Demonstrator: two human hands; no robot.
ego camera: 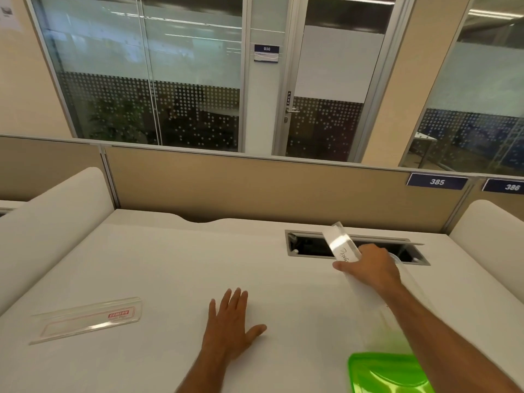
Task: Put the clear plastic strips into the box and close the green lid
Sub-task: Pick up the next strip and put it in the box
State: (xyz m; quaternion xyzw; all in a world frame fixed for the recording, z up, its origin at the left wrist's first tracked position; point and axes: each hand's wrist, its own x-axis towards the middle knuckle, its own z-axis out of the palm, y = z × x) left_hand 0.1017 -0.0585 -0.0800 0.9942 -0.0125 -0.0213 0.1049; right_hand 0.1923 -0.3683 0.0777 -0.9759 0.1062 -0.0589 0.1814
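My right hand (pixel 371 268) grips a clear plastic strip (pixel 338 239) with handwriting on it, its far end tilted up over the desk's back right. Under my right forearm stands a clear plastic box (pixel 397 313) with its green lid (pixel 385 373) hanging open toward me at the bottom edge. A second clear strip (pixel 85 319) with a red label lies flat on the white desk (pixel 184 265) at the front left. Palm down on the desk's middle rests my left hand (pixel 229 324), fingers spread and holding nothing.
An open cable hatch (pixel 312 246) is cut into the desk behind my right hand. A tan partition (pixel 255 188) with number plates runs along the back. White rounded dividers (pixel 51 222) rise at both sides. Glass walls and a door stand beyond.
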